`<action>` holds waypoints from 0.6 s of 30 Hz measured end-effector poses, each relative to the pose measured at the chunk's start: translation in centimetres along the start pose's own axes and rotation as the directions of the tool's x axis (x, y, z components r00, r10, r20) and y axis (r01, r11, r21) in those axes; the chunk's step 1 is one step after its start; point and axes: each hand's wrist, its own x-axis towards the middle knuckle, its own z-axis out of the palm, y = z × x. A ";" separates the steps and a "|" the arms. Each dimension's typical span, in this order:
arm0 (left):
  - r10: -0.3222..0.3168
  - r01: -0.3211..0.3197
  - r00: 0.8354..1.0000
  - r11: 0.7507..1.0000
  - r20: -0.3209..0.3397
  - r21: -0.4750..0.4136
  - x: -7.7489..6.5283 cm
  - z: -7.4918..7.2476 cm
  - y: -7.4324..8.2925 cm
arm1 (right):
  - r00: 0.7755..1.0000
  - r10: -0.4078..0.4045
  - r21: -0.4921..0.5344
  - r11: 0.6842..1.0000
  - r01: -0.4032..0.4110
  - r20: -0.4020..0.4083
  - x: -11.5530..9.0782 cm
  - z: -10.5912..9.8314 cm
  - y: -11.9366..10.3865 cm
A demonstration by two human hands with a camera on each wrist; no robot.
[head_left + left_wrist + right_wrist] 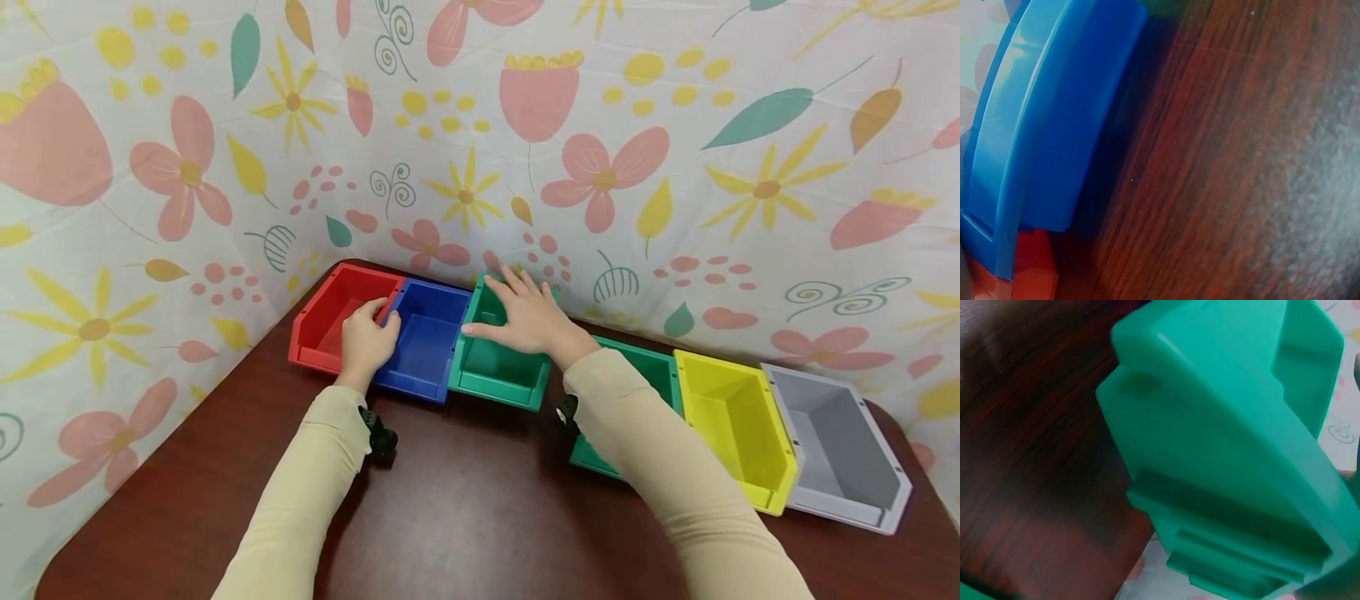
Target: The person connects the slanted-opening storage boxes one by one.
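Note:
My left hand (367,337) is at the side where the red bin (330,312) meets the blue bin (423,342), gripping the blue bin's left wall with bent fingers and thumb. In the left wrist view, the blue bin's front (1079,119) fills the upper left, with a corner of the red bin (1035,265) below it. Over a green bin (498,367) my right hand (528,317) spreads its fingers, the thumb stretched toward the bin's left rim. That green bin's side wall (1210,450) fills much of the right wrist view.
A second green bin (596,454), partly hidden by the right forearm, stands to the right. Beyond it are a yellow bin (735,433) and a grey bin (840,450). All sit along the back of a dark wooden table (435,517), before a floral curtain (480,192).

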 end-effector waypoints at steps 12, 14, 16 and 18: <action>0.010 -0.010 1.000 1.000 -0.005 -0.002 -0.1 0.3 -0.4 | 0.999 0.032 -0.026 0.999 -0.031 0.036 0.4 0.9 -0.2; 0.012 -0.012 1.000 1.000 -0.009 0.001 0.0 0.2 -0.4 | 0.999 0.032 -0.029 0.999 -0.031 0.033 0.5 1.0 -0.2; 0.016 -0.016 1.000 1.000 -0.012 0.001 0.0 0.2 -0.3 | 0.999 0.033 -0.038 0.999 -0.031 0.032 0.6 1.0 -0.2; 0.017 -0.017 1.000 1.000 -0.014 0.005 0.1 0.2 -0.3 | 0.999 0.034 -0.039 0.999 -0.033 0.032 0.7 1.0 -0.1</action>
